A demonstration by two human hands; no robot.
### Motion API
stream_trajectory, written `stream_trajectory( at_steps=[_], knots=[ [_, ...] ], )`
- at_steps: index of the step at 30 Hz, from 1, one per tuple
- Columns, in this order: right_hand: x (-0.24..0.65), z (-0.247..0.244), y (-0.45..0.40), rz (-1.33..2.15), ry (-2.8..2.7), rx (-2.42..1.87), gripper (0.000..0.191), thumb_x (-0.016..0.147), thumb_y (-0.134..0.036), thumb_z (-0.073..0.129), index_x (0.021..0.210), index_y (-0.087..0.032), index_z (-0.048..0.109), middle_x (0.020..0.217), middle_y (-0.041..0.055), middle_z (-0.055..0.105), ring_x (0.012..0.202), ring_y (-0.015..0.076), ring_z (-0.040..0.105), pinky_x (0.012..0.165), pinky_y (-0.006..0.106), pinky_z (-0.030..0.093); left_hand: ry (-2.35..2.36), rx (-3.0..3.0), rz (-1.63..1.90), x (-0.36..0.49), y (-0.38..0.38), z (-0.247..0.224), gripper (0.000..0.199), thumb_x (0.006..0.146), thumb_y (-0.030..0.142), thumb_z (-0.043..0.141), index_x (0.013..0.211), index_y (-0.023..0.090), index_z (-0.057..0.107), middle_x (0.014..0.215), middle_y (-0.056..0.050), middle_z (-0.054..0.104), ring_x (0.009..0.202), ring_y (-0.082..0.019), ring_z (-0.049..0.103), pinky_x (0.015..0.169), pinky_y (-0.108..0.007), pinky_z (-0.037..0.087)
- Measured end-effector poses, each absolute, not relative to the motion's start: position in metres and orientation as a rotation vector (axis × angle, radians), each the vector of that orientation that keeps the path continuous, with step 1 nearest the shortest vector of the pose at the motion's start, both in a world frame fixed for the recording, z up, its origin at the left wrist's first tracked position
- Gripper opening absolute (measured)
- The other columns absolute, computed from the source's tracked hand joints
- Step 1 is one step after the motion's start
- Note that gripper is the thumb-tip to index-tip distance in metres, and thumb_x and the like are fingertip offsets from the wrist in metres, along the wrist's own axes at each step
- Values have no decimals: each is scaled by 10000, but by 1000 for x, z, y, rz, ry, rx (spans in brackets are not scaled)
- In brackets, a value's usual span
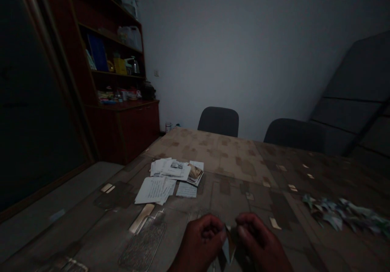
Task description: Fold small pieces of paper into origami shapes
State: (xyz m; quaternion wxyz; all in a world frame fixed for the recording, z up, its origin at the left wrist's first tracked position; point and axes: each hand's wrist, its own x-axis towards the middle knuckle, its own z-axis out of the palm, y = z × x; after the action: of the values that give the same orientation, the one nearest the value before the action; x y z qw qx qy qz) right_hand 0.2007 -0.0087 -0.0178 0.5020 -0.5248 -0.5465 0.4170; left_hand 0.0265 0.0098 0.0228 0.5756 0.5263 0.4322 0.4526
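Note:
Between my two hands, low in the head view, is a small piece of folded paper, pale on one side and brownish on the other, with a point facing down. My left hand pinches its left edge between thumb and curled fingers. On the other side my right hand is closed, thumb against fingers, at the paper's upper right edge. Beyond them lies a loose pile of printed paper sheets. A row of folded paper pieces rests at the right of the table.
The table wears a patterned brown cover. Two dark chairs stand at its far side, before a pale wall. A red-brown cabinet with filled shelves is at the left. Large grey panels lean at the right.

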Motion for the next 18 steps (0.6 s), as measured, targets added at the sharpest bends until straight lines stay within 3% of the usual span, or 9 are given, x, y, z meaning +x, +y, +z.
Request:
stream_trajectory(
  at_steps=[2,4,11,18],
  knots=[
    [188,0,-5,1229,-1123,-1177,440,711,-622,700,832,-205,627,551,-56,520,444,104,459,416,208,342,995,1209,1052,26,9,23,133,686,259,661,659,154,584,522,61,439,485,-91,391,480,-196,302],
    [180,10,-7,1323,-1034,-1143,455,634,-601,768,779,-196,623,526,-76,472,424,73,380,407,181,267,992,1193,1027,26,9,22,171,684,300,662,666,159,568,506,68,423,468,-89,372,461,-194,287],
    [175,17,-16,1435,-1067,-1204,537,598,-669,758,762,-181,603,492,-87,453,422,62,354,445,173,285,1036,1258,1008,27,6,25,155,657,280,637,627,160,543,536,58,435,502,-96,389,483,-198,292],
    [171,20,-22,1300,-1151,-1237,443,653,-618,743,759,-208,613,552,-62,496,461,96,409,458,204,336,1072,1263,989,29,4,25,102,650,210,608,608,155,534,553,43,460,526,-103,420,512,-205,319]
  ],
)
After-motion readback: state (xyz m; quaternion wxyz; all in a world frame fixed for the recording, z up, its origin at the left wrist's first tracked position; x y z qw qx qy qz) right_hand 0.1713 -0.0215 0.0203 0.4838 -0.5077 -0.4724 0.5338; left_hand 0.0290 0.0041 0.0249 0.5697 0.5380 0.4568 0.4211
